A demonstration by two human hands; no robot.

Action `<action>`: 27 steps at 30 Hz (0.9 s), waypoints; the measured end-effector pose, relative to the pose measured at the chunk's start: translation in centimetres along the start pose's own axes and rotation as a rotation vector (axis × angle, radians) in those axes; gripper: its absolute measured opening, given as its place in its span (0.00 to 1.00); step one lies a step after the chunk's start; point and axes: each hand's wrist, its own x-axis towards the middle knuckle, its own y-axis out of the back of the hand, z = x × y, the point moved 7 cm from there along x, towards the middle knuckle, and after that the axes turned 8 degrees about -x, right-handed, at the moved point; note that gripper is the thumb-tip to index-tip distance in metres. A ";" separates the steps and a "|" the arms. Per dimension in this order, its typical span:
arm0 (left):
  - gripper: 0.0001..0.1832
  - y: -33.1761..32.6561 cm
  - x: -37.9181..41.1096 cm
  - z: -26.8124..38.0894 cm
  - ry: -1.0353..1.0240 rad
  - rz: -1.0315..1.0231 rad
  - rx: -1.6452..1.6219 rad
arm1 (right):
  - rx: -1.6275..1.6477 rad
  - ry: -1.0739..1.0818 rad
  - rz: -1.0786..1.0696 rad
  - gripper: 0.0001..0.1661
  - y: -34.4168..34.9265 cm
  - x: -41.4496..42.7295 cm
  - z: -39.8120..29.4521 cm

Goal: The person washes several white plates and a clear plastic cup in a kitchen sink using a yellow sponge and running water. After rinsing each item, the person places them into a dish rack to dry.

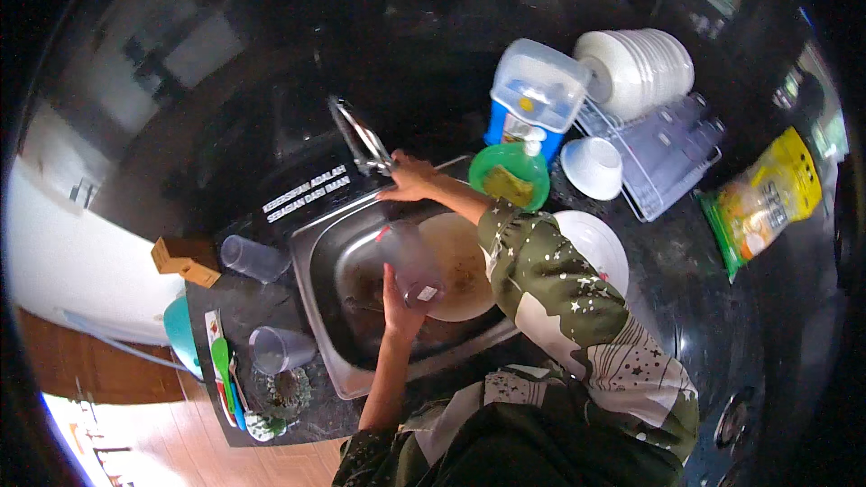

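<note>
Over the stainless steel sink [323, 341], my left hand [404, 314] holds a clear plastic cup [414, 264] from below. A small white sticker shows at the cup's lower end. Beyond the basin, my right hand [414, 179] is at the base of the chrome faucet [362, 135], its thumb and fingers around the lever. Inside the sink, to the right of the cup, lies a large light-coloured round vessel [457, 267], brownish inside. My right sleeve hides part of its right side.
Clear cups [254, 258] [281, 350] and spoons [222, 358] are left of the sink. To the right are a green bowl with a sponge [507, 182], a white bowl [592, 166], a white plate [595, 243], a dish rack [643, 196], stacked plates [629, 74] and a yellow packet [764, 203].
</note>
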 end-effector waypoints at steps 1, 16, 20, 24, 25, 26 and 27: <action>0.28 -0.7 0.3 0.1 -0.031 0.015 0.004 | -0.083 -0.048 -0.060 0.50 -0.1 -0.7 -0.3; 0.07 -18.3 -3.0 -15.6 -0.176 -0.856 0.845 | 1.390 -0.192 -0.458 0.25 9.1 -14.9 11.1; 0.06 -23.8 -6.7 -17.7 -0.454 -1.078 1.039 | 1.451 -0.364 -0.144 0.28 13.4 -21.7 20.2; 0.09 -24.4 -12.2 -21.8 -0.113 -1.642 1.038 | 1.520 -0.463 0.390 0.34 19.4 -29.2 28.3; 0.10 -24.7 -12.8 -22.5 0.022 -1.661 1.032 | 1.458 -0.522 0.494 0.35 20.5 -30.6 29.8; 0.11 -25.1 -13.4 -23.1 0.157 -1.673 1.025 | 1.393 -0.578 0.593 0.36 21.7 -31.8 31.2; 0.12 -25.5 -13.4 -23.8 0.292 -1.676 1.018 | 1.330 -0.630 0.686 0.38 23.0 -32.5 32.2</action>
